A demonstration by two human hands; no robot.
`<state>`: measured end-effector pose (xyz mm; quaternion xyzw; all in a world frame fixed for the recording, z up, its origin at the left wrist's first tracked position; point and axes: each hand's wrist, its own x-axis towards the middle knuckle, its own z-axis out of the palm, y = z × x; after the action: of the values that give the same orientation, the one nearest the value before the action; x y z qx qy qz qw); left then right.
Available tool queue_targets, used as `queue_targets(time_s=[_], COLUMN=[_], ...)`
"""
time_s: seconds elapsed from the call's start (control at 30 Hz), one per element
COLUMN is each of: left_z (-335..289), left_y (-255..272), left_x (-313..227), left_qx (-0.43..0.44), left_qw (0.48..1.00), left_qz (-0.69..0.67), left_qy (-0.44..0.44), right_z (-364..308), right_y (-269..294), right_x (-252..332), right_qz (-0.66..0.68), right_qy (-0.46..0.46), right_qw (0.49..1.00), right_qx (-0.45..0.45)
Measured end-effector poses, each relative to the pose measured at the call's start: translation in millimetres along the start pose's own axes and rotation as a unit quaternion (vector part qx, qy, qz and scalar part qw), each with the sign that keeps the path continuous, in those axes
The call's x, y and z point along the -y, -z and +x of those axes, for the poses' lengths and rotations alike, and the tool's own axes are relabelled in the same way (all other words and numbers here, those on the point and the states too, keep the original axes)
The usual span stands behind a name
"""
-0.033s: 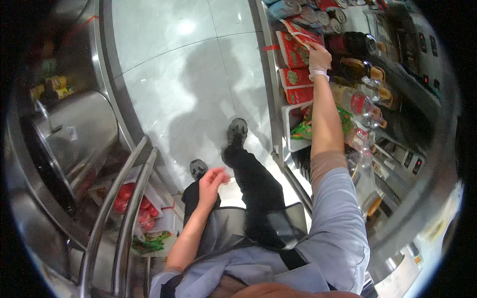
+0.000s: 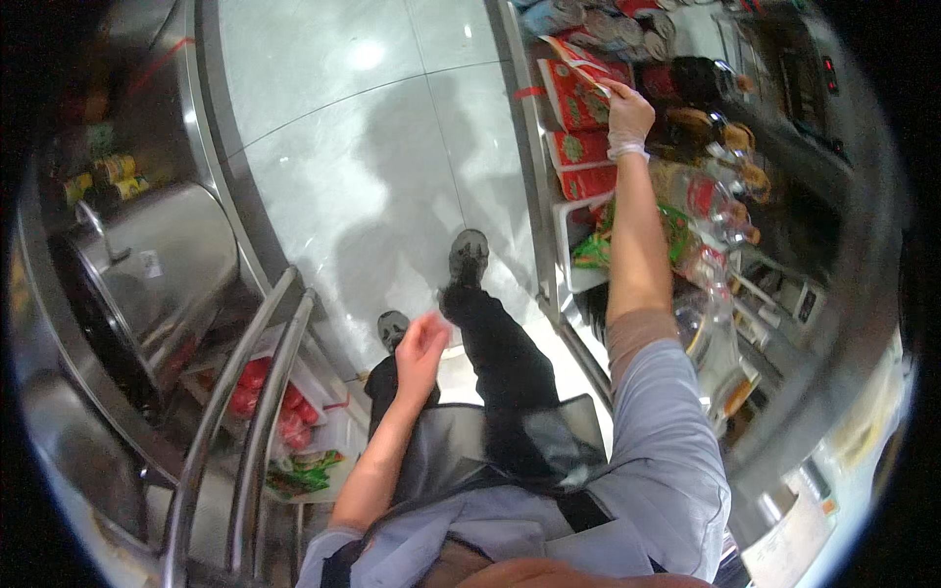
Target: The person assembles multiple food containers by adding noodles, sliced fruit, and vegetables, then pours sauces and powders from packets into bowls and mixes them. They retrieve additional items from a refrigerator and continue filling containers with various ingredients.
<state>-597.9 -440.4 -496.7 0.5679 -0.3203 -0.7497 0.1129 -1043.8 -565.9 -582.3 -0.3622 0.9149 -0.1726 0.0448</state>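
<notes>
My right hand (image 2: 629, 122), in a thin clear glove, reaches out to the shelf on the right. Its fingers are closed on the upper edge of a red packet (image 2: 578, 65). More red packets (image 2: 585, 149) stand in a row just nearer, one of them right against the held packet. My left hand (image 2: 421, 355) hangs in front of my body above my legs, fingers loosely bent and slightly blurred. Nothing shows in it.
Right shelf: drink cans (image 2: 613, 29), a dark bottle (image 2: 686, 80), clear bottles (image 2: 711, 196) and a white bin (image 2: 578, 274) with green packets. Left: a large steel pot (image 2: 162, 274), metal rails (image 2: 270, 392) and red bagged items (image 2: 260, 387). Pale tiled floor (image 2: 323, 59) lies between.
My left hand has risen slightly, its fingers bent more. The view has shifted a little. My right hand stays on the red packet.
</notes>
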Motion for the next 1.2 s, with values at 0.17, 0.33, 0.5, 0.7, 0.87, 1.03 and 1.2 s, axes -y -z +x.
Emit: queue_targets(time_s=[0.17,0.33,0.5,0.7,0.87,1.03,1.2], left_z=[-20.6,-146.3,-333.7,-419.8,-349.4,-337.9,-386.2], left_y=[-60.1,-97.4,-122.1,-214.7,-308.3,-340.8,-338.7], left_x=[-171.5,-312.2,-367.5,-379.2,-382.1,-398.7,-436.2], left_qx=[-0.048,0.162,0.315,0.412,0.488,0.521,0.522], left_qw=[0.749,0.636,0.66,0.488,0.512,0.244,0.048], left_qz=[0.441,0.589,0.391,0.265,0.516,0.605,0.413], left_qy=[-0.492,-0.471,-0.559,-0.723,-0.483,-0.551,-0.745], right_z=[-146.5,-257.8,-321.2,-359.0,-339.3,-320.2,-311.4], right_y=[150.0,348.6,547.4,679.1,615.9,588.6,628.7], right_x=[106.2,203.1,242.9,183.8,125.2,115.3,142.6], right_qz=[0.497,0.447,0.417,0.378,0.37,0.345,0.328], right_qy=[-0.14,-0.146,0.106,0.183,-0.149,-0.1,-0.02], right_qw=[0.854,0.868,0.903,0.903,0.914,0.924,0.932], right_qx=[0.062,0.157,-0.008,-0.096,-0.078,-0.131,-0.155])
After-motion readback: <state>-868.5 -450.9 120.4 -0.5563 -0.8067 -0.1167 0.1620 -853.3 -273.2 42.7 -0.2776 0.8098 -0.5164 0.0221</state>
